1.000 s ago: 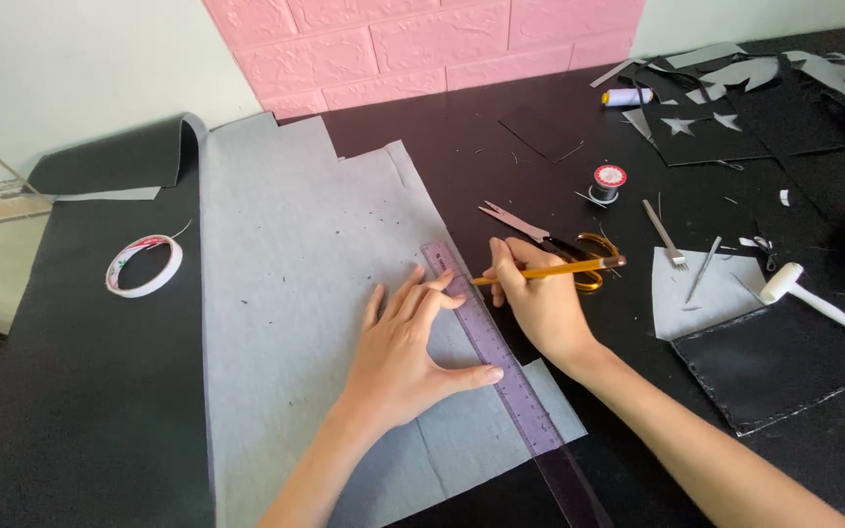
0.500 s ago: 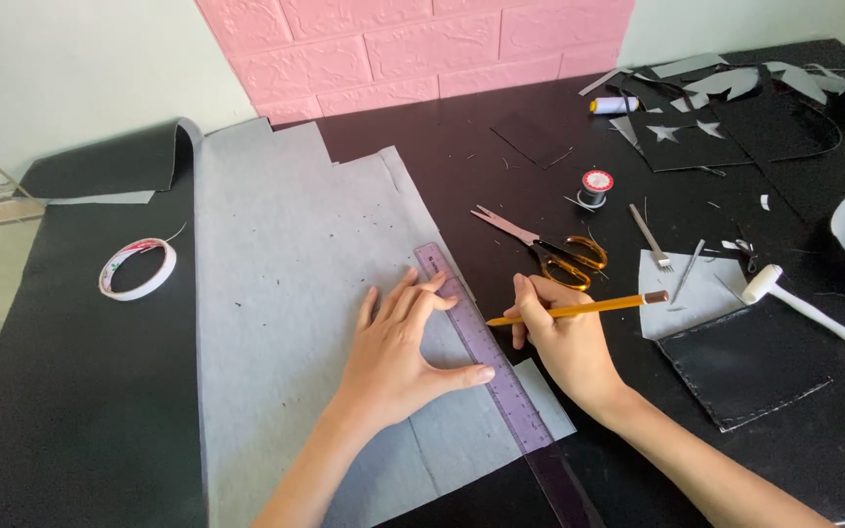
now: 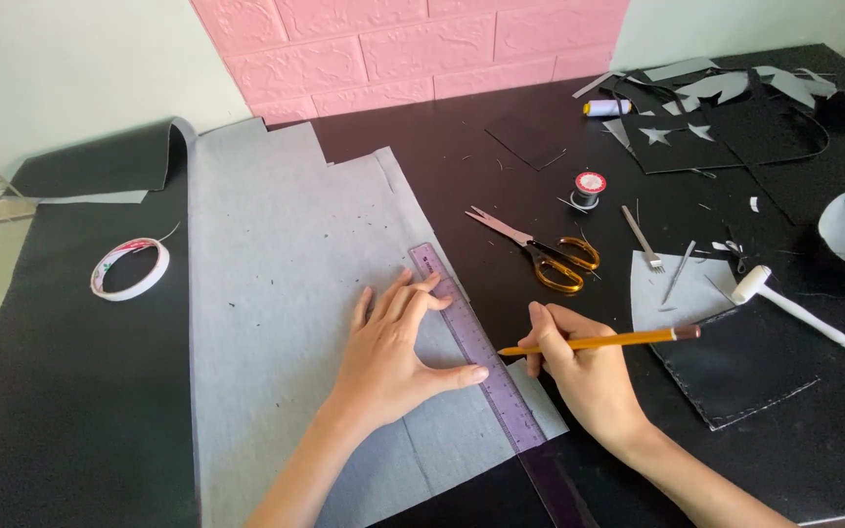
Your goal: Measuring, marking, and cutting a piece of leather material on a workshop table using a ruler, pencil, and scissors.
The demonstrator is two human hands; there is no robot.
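Observation:
My left hand [image 3: 398, 347] lies flat on a grey sheet [image 3: 276, 293], fingers spread, with fingertips pressing a purple translucent ruler [image 3: 481, 357] that runs diagonally along the sheet's right edge. My right hand [image 3: 584, 367] grips a yellow pencil [image 3: 599, 341], nearly horizontal, its tip touching the ruler's right edge near my left thumb. The grey sheet rests on a black table surface [image 3: 51, 391].
Gold-handled scissors [image 3: 540, 252] lie just beyond my right hand. A white tape roll [image 3: 130, 267] sits at left. A thread spool [image 3: 589, 186], small metal tools [image 3: 643, 240], a white mallet [image 3: 804, 313], black and grey cut pieces [image 3: 735, 362] crowd the right side. A pink brick wall is behind.
My right hand has slid down along the ruler toward me with the pencil, which has swung flatter. My left hand holds the ruler in about the same place.

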